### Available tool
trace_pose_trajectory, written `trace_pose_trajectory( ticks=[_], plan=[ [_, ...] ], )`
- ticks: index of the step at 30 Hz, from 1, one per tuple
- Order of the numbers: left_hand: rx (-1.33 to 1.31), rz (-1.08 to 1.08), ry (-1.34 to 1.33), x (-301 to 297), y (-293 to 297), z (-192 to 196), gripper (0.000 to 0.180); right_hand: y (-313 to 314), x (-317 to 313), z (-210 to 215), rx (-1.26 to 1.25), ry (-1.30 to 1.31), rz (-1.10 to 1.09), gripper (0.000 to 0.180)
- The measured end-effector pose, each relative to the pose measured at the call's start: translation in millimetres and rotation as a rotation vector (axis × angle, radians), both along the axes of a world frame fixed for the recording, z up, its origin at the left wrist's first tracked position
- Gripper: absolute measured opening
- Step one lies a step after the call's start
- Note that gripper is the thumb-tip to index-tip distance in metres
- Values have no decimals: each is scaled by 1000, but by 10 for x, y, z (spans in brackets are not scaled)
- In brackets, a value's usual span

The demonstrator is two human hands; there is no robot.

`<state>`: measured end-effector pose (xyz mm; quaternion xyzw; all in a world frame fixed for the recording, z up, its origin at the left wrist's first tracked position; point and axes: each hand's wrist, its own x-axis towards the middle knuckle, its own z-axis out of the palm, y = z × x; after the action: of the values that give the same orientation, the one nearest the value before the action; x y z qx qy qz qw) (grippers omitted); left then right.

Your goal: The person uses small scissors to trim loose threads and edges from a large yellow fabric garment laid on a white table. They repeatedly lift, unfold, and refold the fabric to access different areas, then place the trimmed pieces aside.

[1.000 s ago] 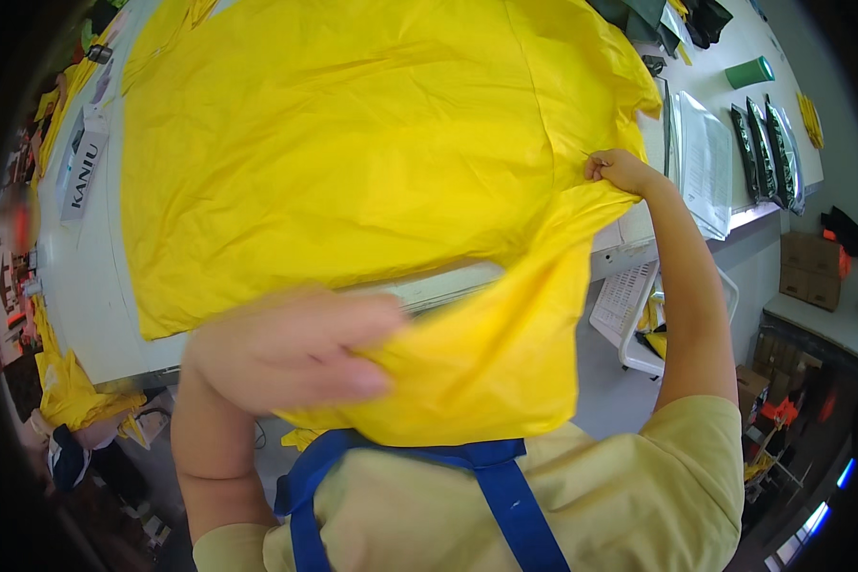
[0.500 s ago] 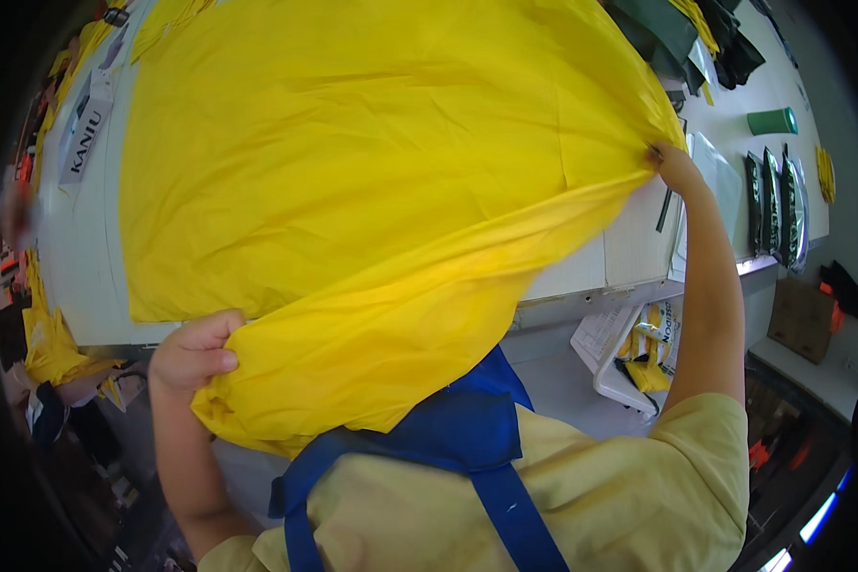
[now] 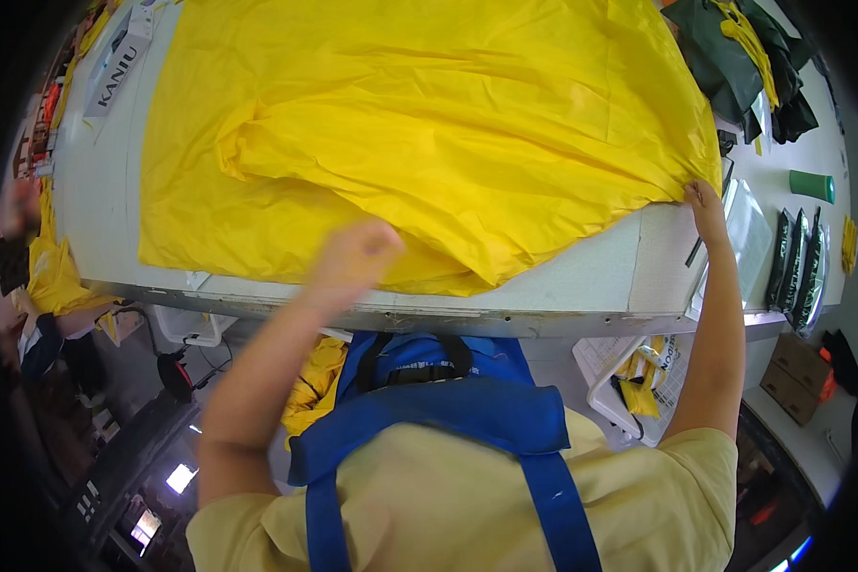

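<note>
A large sheet of thin yellow fabric point(image 3: 429, 105) is spread over the white worktable point(image 3: 582, 276); whether it is a garment cannot be told. Its near part is folded over and lies in loose creases. My right hand point(image 3: 704, 205) pinches the fabric's right edge, fingers closed. Just above the near edge of the fabric, left of the middle, is my left hand point(image 3: 353, 257). It is smeared by motion, so its fingers do not show clearly.
Right of the fabric are dark green cloth point(image 3: 715, 57), a green cylinder point(image 3: 811, 186) and several dark packets point(image 3: 799, 262). A white crate point(image 3: 596, 381) with yellow packages stands below the table's edge. At the left lies a white box point(image 3: 119, 62).
My left hand has let go of the fabric's near left corner, which now lies folded inward on the sheet, and has moved right. My right hand still pinches the right edge.
</note>
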<state>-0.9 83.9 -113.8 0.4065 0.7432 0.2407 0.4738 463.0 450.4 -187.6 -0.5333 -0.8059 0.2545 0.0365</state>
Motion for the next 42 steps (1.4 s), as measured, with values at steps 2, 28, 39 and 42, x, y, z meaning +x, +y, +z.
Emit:
trace_pose_trajectory(
  ticks=[2, 28, 39, 42],
  plan=[
    [91, -70, -57, 547, -102, -189, 25, -33, -65, -15, 40, 74, 3, 21],
    [292, 1040, 4, -1389, -941, -394, 21, -2420, -2720, 266, -42, 373, -13, 18],
    [1056, 197, 561, -752, -916, 474, 26, -3014, -4501, 1403, -1026, 1136, -303, 11],
    [801, 611, -204, -611, -1016, 378, 27, -3041, -4413, 1607, -1139, 1218, -470, 18]
  ],
)
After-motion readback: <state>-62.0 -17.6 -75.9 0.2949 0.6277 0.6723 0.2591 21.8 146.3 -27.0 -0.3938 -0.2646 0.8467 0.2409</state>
